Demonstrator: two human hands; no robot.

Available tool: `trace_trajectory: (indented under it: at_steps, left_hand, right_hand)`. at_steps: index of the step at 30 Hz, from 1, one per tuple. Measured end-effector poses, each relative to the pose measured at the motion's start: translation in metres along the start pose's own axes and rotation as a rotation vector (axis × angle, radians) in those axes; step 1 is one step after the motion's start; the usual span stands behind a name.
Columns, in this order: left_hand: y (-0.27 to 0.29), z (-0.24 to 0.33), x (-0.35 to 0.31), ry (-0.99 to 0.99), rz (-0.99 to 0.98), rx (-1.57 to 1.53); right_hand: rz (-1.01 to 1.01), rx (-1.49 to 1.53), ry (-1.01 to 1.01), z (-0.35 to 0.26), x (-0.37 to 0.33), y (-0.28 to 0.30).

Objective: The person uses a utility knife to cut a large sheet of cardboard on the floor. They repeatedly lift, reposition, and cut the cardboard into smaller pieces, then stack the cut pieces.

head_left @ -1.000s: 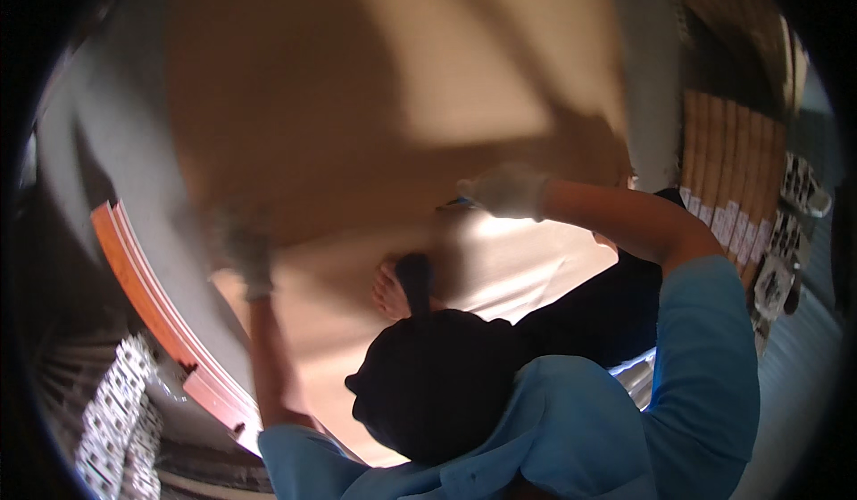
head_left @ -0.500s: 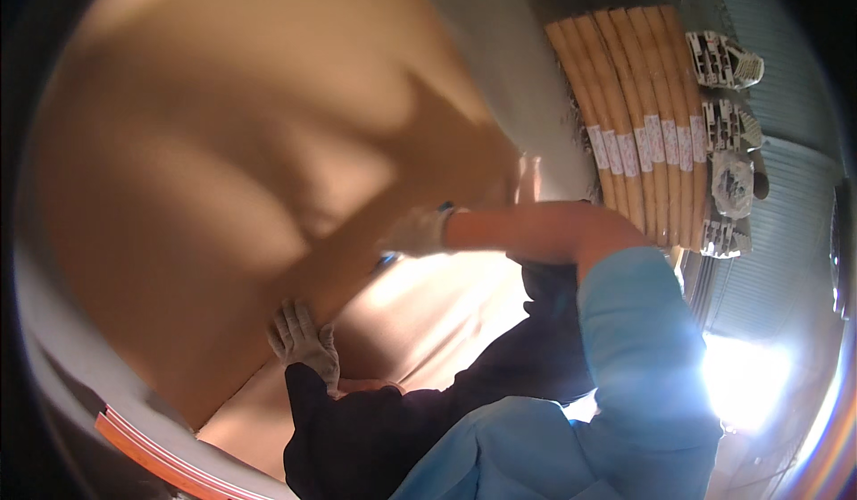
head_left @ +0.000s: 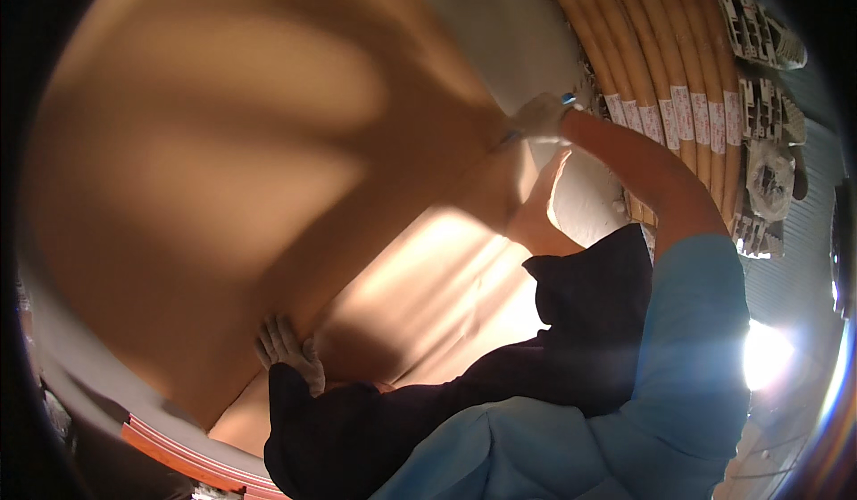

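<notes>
A broad brown sheet, like kraft paper or cardboard, spreads before me, with another brown layer showing beneath its straight near edge. My left hand, in a pale glove, lies flat with fingers stretched near that edge, pressing on the sheet. My right hand, also gloved, is closed round a slim blue tool that looks like a utility knife. Its tip points down at the sheet's far right corner; whether it touches cannot be made out. A raised, curled brown flap stands just below that hand.
Several long brown tubes with white labels lie side by side at the upper right. White slatted parts stand beyond them. Along the lower left runs a red-orange strip. A bright light glares at the right.
My right hand has swept with the blue tool from mid-sheet along the edge, up and right to the far corner. My left hand stays pressed on the sheet. The view has shifted slightly.
</notes>
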State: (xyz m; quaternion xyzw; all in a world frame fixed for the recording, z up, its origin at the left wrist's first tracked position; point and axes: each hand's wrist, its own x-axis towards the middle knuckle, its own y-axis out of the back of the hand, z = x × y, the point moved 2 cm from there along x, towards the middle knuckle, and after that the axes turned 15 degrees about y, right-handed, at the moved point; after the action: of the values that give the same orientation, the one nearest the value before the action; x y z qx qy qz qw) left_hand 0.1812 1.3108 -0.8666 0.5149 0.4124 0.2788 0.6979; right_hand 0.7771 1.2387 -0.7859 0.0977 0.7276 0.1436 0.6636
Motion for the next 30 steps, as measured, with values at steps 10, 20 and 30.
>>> trace_trajectory:
  at_steps: [10, 20, 30]
  left_hand:
    - [0.0, -0.002, -0.002, 0.08, -0.18, -0.047]
    - [0.004, -0.011, -0.005, 0.137, -0.142, -0.143]
    - [0.025, -0.009, -0.004, 0.054, 0.244, -0.159]
  right_hand:
    - [0.511, 0.265, -0.404, 0.134, -0.057, -0.036]
    - [0.704, 1.07, -0.249, 0.036, 0.008, 0.025]
    - [1.042, 0.861, 0.087, 0.031, -0.127, 0.154]
